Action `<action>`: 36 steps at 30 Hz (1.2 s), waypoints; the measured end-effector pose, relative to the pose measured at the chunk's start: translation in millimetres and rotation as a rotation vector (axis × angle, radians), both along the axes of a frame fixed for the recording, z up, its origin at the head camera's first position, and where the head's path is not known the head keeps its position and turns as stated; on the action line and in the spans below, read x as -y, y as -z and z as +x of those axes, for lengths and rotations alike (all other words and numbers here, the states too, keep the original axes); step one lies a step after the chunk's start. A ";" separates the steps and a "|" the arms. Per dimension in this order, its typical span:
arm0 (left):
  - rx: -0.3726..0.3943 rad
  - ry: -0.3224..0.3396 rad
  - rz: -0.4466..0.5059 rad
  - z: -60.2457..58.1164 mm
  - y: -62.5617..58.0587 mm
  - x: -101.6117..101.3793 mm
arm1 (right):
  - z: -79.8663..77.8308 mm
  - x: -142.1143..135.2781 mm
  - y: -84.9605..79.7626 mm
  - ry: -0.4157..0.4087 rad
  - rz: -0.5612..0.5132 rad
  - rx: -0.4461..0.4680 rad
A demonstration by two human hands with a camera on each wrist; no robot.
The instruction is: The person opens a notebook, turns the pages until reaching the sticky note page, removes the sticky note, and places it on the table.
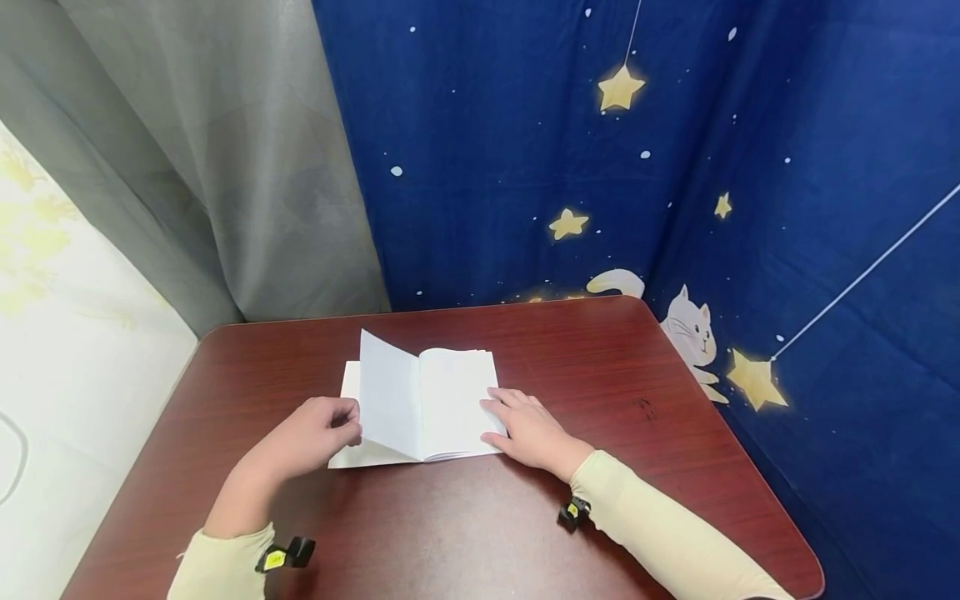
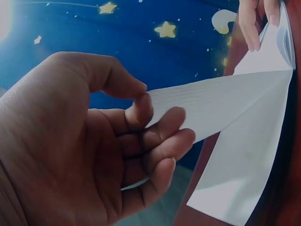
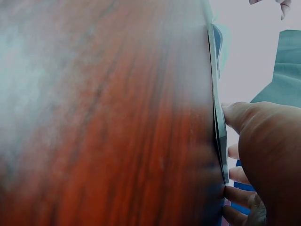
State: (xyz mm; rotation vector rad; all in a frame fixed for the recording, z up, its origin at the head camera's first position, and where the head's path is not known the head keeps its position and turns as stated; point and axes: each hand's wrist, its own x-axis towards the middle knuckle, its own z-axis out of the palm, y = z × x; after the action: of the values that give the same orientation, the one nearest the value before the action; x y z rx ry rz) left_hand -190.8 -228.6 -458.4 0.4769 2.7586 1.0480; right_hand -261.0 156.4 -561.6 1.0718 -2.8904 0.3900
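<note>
An open notebook (image 1: 457, 400) with white pages lies on the dark red-brown table. One leaf (image 1: 390, 396) stands raised at a slant over its left side. My left hand (image 1: 322, 429) pinches the outer edge of that leaf between thumb and forefinger; in the left wrist view the leaf (image 2: 197, 101) shows faint ruled lines. My right hand (image 1: 528, 429) rests on the right-hand page near its outer edge, fingers spread. In the right wrist view the thumb of the right hand (image 3: 273, 146) lies on the page, and the notebook's edge (image 3: 218, 127) is seen side-on.
The table (image 1: 480, 533) has rounded corners and stands close to a blue star-patterned curtain (image 1: 510, 167) and a grey curtain (image 1: 277, 192). A white patterned surface (image 1: 67, 333) is at the left. Black straps with small devices (image 1: 288, 554) sit at both wrists.
</note>
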 end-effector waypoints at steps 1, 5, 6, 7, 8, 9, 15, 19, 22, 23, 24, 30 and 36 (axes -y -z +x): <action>0.011 -0.007 -0.003 0.6 0.5 1.8 | 0.3 0.0 -0.4 0.000 -0.001 0.000; 0.051 -0.034 -0.028 3.1 3.3 8.7 | 1.8 0.0 -2.8 0.002 -0.002 0.008; 0.062 -0.040 -0.036 3.8 4.0 10.2 | 2.2 0.0 -3.3 0.003 -0.002 0.011; 0.073 -0.045 -0.043 4.4 4.7 11.7 | 2.4 -0.1 -3.6 0.003 -0.004 0.014; 0.081 -0.049 -0.050 5.0 5.5 13.1 | 2.6 -0.2 -3.9 0.004 -0.005 0.015; 0.090 -0.053 -0.056 5.5 6.2 14.4 | 2.6 -0.2 -3.9 0.004 -0.008 0.016; 0.133 -0.065 -0.089 8.0 10.2 21.6 | 2.1 0.1 -2.7 0.004 -0.004 0.018; 0.156 -0.076 -0.110 8.0 14.0 26.2 | 1.9 0.2 -2.1 0.002 0.000 0.019; 0.173 -0.089 -0.119 8.1 17.3 29.0 | 2.0 0.5 -2.4 0.004 -0.001 0.023; 0.180 -0.093 -0.121 8.5 18.5 29.8 | 2.1 0.7 -2.6 0.005 -0.002 0.024; 0.186 -0.096 -0.122 8.9 19.7 30.6 | 2.3 0.8 -3.0 0.007 -0.003 0.027; 0.225 -0.110 -0.110 10.5 28.0 34.1 | 2.6 0.6 -2.6 0.008 0.002 0.025; 0.236 -0.133 -0.139 9.8 38.4 35.2 | 2.2 0.5 -1.6 0.013 0.005 0.020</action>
State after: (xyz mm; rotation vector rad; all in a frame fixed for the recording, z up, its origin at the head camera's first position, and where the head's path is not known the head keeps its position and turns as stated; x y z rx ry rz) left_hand -181.0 -263.8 -496.8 0.1414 2.6561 0.8672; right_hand -258.8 155.9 -560.0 1.0560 -2.9159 0.3950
